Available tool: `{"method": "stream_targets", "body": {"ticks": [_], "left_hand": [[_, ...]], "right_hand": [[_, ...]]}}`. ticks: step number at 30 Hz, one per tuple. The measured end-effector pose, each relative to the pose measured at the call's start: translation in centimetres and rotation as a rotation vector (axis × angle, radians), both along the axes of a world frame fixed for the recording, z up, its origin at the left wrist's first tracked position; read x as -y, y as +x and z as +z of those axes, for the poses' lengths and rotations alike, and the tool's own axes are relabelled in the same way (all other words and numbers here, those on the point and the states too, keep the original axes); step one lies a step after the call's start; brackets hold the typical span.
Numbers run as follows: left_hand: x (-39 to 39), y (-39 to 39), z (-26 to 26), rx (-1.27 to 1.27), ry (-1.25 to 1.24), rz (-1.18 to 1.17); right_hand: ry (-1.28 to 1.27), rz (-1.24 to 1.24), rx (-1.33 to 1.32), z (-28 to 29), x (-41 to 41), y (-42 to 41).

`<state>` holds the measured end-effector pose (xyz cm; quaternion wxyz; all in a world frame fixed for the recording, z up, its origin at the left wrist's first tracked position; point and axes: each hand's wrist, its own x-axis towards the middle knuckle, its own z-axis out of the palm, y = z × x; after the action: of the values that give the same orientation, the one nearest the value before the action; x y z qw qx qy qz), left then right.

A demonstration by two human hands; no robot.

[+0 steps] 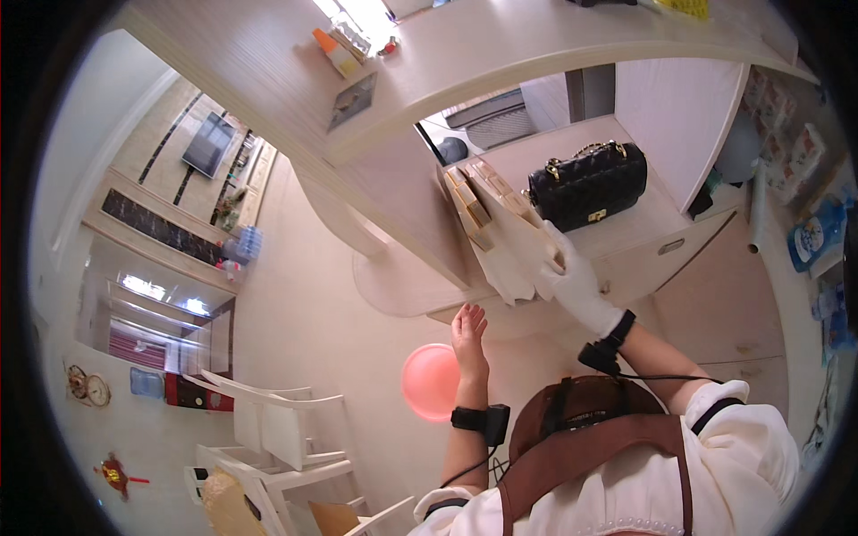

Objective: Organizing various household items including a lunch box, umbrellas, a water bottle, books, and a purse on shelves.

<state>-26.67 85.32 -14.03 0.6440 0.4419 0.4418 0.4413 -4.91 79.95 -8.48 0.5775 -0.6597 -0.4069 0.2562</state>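
My right hand, in a white glove, grips the near end of a pale flat item with gold-toned trim on a shelf. A similar pale item with gold trim stands beside it on the left. White material hangs at their near end; I cannot tell whether it is cloth or part of the items. To the right of them sits a black quilted handbag with a gold clasp and chain. Bare and holding nothing, my left hand is raised in front of the shelf, its fingers extended.
A pink round basin lies below my left hand. Above the shelf runs a wooden counter with a curved edge. White chairs stand at the lower left. Bottles and packets, including a blue pouch, line the right side.
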Motion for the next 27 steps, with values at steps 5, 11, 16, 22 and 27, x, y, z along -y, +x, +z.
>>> {"method": "stream_targets", "body": {"ticks": [5, 11, 16, 22, 27], "left_hand": [[0.8, 1.3, 0.8, 0.343, -0.349, -0.303], [1.1, 6.1, 2.0, 0.562, -0.47, -0.434], [1.1, 6.6, 0.2, 0.669, -0.489, -0.448], [1.8, 6.7, 1.1, 0.574, -0.46, -0.617], [3.5, 6.9, 0.6, 0.582, -0.499, -0.702]], "right_hand": [[0.022, 0.063, -0.006, 1.2, 6.9, 0.7], [0.021, 0.17, -0.219, 0.6, 12.1, 1.4], [-0.173, 0.222, -0.227, 2.5, 12.9, 0.9], [-0.072, 0.27, -0.071, 2.4, 15.1, 0.3], [0.006, 0.267, -0.285, 2.8, 18.2, 1.9]]}}
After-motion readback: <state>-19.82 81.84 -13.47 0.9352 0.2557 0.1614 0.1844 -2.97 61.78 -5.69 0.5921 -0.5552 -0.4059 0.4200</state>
